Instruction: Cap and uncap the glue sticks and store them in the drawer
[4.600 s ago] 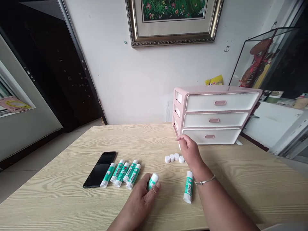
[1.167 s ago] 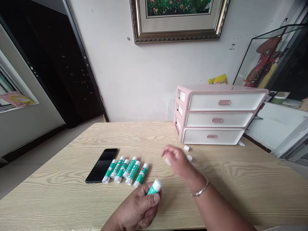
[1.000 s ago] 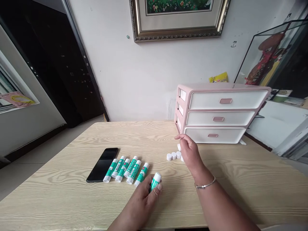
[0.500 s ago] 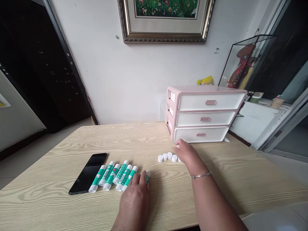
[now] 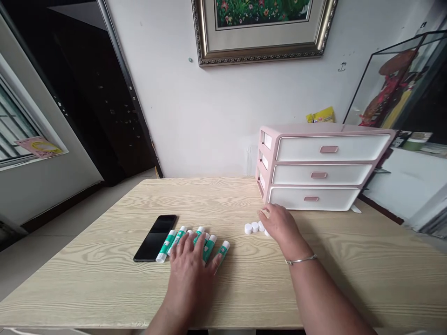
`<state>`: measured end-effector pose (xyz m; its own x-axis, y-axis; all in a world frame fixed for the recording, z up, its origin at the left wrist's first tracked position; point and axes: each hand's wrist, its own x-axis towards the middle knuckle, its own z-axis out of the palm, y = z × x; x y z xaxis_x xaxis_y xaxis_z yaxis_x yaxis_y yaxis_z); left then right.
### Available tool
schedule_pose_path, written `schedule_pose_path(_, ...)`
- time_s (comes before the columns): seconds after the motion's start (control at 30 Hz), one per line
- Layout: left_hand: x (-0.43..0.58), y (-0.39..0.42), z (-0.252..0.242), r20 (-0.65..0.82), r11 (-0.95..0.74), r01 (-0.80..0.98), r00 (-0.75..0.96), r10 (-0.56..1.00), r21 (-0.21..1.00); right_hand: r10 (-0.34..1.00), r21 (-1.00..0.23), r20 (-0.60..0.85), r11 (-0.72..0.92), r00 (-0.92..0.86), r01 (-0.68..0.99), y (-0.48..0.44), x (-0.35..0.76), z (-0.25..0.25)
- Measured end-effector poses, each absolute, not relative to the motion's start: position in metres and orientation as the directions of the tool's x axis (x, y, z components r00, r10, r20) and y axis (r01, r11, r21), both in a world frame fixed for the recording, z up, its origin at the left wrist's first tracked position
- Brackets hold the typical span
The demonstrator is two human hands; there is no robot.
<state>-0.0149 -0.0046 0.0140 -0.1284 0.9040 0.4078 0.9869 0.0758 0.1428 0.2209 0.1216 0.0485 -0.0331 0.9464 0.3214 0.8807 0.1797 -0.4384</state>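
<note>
Several green-and-white glue sticks (image 5: 166, 242) lie side by side on the wooden table (image 5: 115, 279), right of a black phone (image 5: 155, 237). My left hand (image 5: 190, 267) lies flat on the row with its fingers spread over the sticks and grips none of them. A short row of small white caps (image 5: 252, 227) sits to the right of the sticks. My right hand (image 5: 281, 226), with a silver bracelet on the wrist, rests over the right end of that row and hides some caps. Whether it holds a cap is not visible.
A pink three-drawer organizer (image 5: 319, 168) with all drawers closed stands at the back right of the table, just beyond my right hand. A framed picture (image 5: 261, 28) hangs on the white wall. A glass case (image 5: 394, 83) stands to the right.
My left hand laid down the glue stick it held at the right end of the row and now lies flat over the sticks. My right hand stayed at the caps.
</note>
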Motion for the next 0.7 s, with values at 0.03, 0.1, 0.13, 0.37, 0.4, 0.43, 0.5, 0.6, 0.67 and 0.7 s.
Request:
schedule_pose_path(0.03,-0.023,-0.003,0.013,0.395,0.12,0.982,-0.169,0.903,0.145,0.93,-0.45,0.353,0.265,-0.103,0.853,0.112,0.212,0.054)
schedule_pose_path(0.1,-0.038,0.0,0.007,0.354,0.198,0.968,-0.242,0.904,0.155,0.867,-0.455,0.406,0.466,-0.289,0.759,0.092,0.192,0.059)
schedule_pose_path(0.13,-0.045,0.003,0.002,0.333,0.216,0.965,-0.255,0.908,0.151,0.814,-0.444,0.429,0.567,-0.391,0.694,0.081,0.182,0.058)
schedule_pose_path(0.37,-0.059,0.002,-0.023,0.274,0.111,0.985,-0.144,0.951,0.134,0.585,-0.336,0.304,0.804,-0.752,0.49,0.042,0.143,0.016)
schedule_pose_path(0.4,-0.057,-0.001,-0.023,0.275,0.086,0.987,-0.121,0.954,0.138,0.607,-0.332,0.287,0.789,-0.741,0.518,0.041,0.143,0.01)
schedule_pose_path(0.43,-0.054,-0.004,-0.022,0.274,0.065,0.988,-0.102,0.956,0.143,0.633,-0.332,0.276,0.769,-0.723,0.546,0.042,0.144,0.006)
schedule_pose_path(0.5,-0.049,-0.009,-0.02,0.264,0.023,0.987,-0.065,0.962,0.159,0.681,-0.346,0.265,0.728,-0.682,0.592,0.042,0.149,-0.001)
schedule_pose_path(0.6,-0.046,-0.012,-0.016,0.24,-0.046,0.979,-0.003,0.971,0.198,0.724,-0.375,0.258,0.685,-0.639,0.624,0.039,0.157,-0.005)
schedule_pose_path(0.67,-0.048,-0.01,-0.016,0.238,-0.088,0.967,0.029,0.971,0.24,0.729,-0.395,0.25,0.677,-0.637,0.621,0.034,0.163,-0.005)
schedule_pose_path(0.7,-0.05,-0.008,-0.016,0.243,-0.113,0.958,0.047,0.969,0.264,0.725,-0.405,0.245,0.68,-0.644,0.611,0.031,0.165,-0.005)
